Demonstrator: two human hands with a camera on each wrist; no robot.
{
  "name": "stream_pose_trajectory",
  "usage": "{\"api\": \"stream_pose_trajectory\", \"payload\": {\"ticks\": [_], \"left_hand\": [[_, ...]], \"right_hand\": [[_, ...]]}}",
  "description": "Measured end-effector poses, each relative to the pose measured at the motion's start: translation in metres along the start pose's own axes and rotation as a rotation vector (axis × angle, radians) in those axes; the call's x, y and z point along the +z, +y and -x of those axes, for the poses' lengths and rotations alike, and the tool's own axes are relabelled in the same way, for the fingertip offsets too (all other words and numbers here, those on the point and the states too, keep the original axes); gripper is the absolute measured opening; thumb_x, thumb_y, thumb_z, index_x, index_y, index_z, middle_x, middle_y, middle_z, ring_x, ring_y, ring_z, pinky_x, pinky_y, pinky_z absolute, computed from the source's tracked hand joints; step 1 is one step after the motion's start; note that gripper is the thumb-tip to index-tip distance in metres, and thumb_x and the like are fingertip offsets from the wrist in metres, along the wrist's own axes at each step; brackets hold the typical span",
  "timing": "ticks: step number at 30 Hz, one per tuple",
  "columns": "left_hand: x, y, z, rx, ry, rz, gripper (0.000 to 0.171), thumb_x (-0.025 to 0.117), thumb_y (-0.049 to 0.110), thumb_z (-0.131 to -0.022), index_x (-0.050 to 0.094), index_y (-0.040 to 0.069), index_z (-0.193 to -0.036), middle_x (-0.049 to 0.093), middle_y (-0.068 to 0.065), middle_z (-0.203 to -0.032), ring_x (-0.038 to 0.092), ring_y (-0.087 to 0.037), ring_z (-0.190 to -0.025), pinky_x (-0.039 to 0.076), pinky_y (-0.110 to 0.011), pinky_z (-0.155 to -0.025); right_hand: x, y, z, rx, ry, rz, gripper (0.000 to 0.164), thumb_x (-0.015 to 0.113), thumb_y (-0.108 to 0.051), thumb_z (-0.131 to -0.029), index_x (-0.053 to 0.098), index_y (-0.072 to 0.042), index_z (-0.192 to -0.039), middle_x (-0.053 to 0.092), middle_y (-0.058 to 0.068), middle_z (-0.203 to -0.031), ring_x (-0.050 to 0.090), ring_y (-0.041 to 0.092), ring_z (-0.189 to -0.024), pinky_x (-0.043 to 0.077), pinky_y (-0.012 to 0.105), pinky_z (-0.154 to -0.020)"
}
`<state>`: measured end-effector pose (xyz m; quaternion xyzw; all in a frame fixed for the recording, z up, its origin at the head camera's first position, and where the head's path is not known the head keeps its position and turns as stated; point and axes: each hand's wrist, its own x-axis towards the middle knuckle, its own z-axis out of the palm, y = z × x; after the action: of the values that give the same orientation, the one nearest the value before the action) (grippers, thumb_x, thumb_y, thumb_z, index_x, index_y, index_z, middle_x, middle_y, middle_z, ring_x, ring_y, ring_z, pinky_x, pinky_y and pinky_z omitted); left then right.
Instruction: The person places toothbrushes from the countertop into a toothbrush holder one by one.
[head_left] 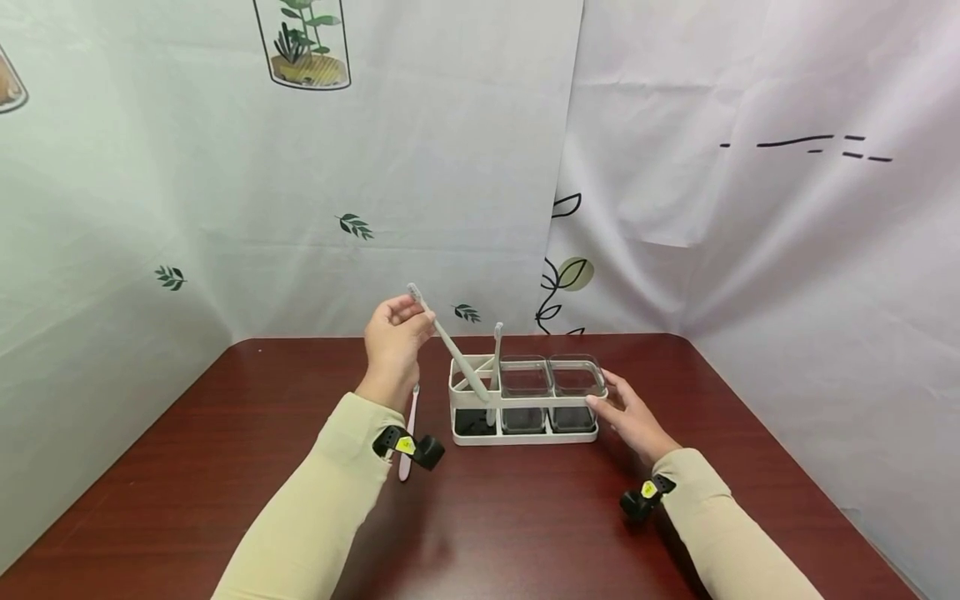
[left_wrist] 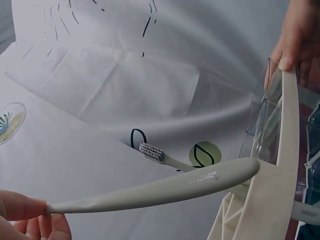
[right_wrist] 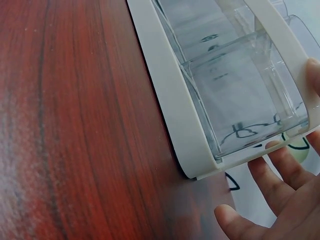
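My left hand pinches a pale grey-green toothbrush near its bristle head. The brush slants down to the right, its thick handle end overlapping the front rim of a white toothbrush holder in the head view. Another toothbrush stands in the holder's left section, bristles up. Two clear cups fill the sections to its right. At the holder's right end my right hand grips the upper rail, thumb in front and fingers round the side. In the right wrist view several fingers lie along that end.
A pink toothbrush lies on the dark red wooden table, left of the holder and partly behind my left wrist. White printed cloth hangs behind the table and along both sides.
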<state>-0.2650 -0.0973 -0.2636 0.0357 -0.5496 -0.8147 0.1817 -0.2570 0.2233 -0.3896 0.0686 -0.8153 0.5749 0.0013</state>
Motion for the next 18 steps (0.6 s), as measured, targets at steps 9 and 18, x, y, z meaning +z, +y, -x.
{"api": "stream_pose_trajectory", "payload": {"ticks": [9,18], "left_hand": [[0.007,-0.003,0.003,0.149,0.033,0.056,0.033,0.06,-0.016,-0.083,0.054,-0.002,-0.112,0.058,-0.014,-0.103,0.059,-0.011,-0.081,0.054,-0.02,-0.071],[0.013,-0.013,0.004,0.258,0.039,0.014,0.031,0.062,-0.017,-0.081,0.057,-0.003,-0.108,0.06,-0.014,-0.1,0.058,-0.013,-0.084,0.054,-0.02,-0.073]], "right_hand": [[0.0,0.001,0.0,0.005,0.015,-0.005,0.069,0.059,-0.027,-0.097,0.021,-0.011,-0.152,0.039,0.02,-0.145,0.045,0.031,-0.127,0.044,0.046,-0.095],[0.001,0.0,0.0,0.002,0.012,-0.002,0.069,0.058,-0.026,-0.098,0.02,-0.01,-0.153,0.039,0.02,-0.144,0.046,0.03,-0.125,0.045,0.043,-0.093]]}}
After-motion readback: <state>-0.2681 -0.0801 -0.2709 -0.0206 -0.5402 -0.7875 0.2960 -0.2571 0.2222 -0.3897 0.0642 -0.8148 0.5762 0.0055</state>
